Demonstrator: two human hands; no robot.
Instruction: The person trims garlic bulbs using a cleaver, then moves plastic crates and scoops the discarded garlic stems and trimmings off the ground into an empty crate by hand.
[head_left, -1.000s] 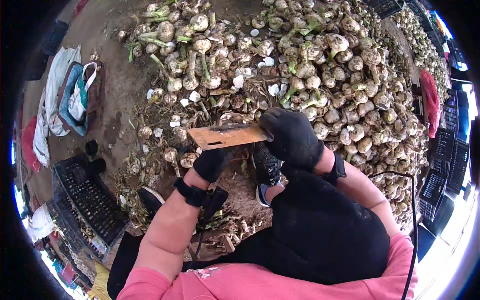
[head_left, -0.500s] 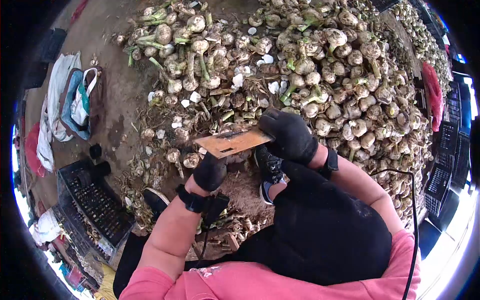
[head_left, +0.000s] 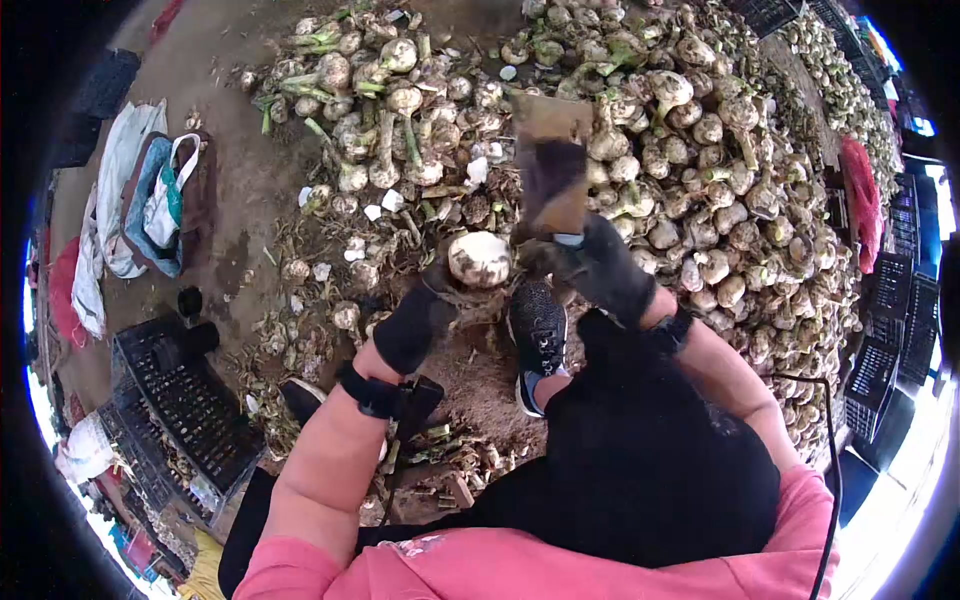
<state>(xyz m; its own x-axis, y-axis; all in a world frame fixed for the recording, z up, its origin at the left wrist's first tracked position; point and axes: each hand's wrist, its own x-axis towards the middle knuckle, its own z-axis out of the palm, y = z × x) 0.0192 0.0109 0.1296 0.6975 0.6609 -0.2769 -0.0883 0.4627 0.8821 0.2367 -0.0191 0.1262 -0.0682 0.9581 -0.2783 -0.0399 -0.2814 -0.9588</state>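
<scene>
My left hand [head_left: 412,325], in a dark glove, is closed around a round root vegetable [head_left: 479,260] with a broad, pale cut face turned up toward me. In my right hand [head_left: 603,268], also gloved, is the handle of a cleaver [head_left: 557,165]. Its wide, brown-stained blade stands raised and is blurred by motion. The blade is apart from the vegetable, to its upper right. Below my hands are earth and leafy scraps.
A large heap of root vegetables [head_left: 720,190] spreads ahead and to the right. White trimmings [head_left: 477,170] lie among stalks in front. At the left are a black crate [head_left: 190,400] and folded sacks [head_left: 120,190]. My shoe [head_left: 540,325] is just beneath my hands.
The cleaver has swung from lying flat across my hands to upright at the upper right. The vegetable's pale cut face, hidden behind the blade before, now shows in my left hand.
</scene>
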